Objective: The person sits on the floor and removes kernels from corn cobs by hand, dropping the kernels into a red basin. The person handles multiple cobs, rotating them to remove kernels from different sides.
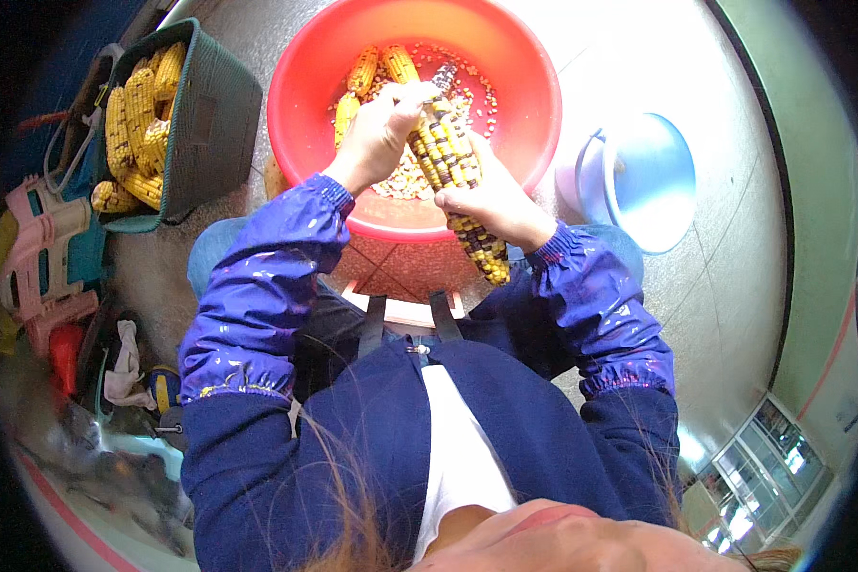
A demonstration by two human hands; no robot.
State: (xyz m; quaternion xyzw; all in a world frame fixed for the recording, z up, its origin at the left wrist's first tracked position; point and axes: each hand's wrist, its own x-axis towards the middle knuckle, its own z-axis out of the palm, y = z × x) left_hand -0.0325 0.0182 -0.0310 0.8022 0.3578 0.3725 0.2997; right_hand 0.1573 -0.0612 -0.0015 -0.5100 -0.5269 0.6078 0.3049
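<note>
A large corn cob with yellow and dark purple kernels slants across the near side of a red plastic basin. Around its lower half wraps my right hand, thumb lying across the kernels. My left hand grips the cob's upper end, where the thumb presses close to the kernels. Just beyond that thumb shows a dark, whitish-speckled tip; whether it belongs to the same cob I cannot tell. Loose kernels cover part of the basin's bottom, and several yellow cobs rest at its far left.
To the left, a green woven basket holds several yellow cobs. A light blue bucket stands right of the basin. Pink plastic furniture and a pale cloth are at far left. My knees flank the basin's near side.
</note>
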